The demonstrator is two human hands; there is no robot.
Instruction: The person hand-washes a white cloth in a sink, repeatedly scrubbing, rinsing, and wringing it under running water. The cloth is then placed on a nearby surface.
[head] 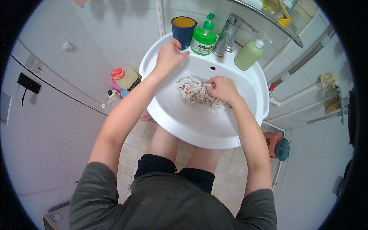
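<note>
A wet, crumpled white cloth (pixel 191 91) with a small coloured print lies in the white washbasin (pixel 198 129). My right hand (pixel 222 88) grips the right part of it, fingers curled into the folds. Over the basin's back left rim is my left hand (pixel 172 56), just in front of a dark blue cup (pixel 182 36) with a yellow-orange inside. Its fingers are bent and slightly blurred. Whether they touch the cup or hold something small is unclear. Beside the cup stands a green pump bottle (pixel 203 40) bearing a printed label.
A chrome tap (pixel 228 34) rises at the back, with a pale green pump bottle (pixel 248 56) to its right. Above runs a metal shelf rail (pixel 267 18). Several detergent bottles (pixel 126 79) stand left of the basin. An orange plastic item (pixel 272 143) sits low at the right.
</note>
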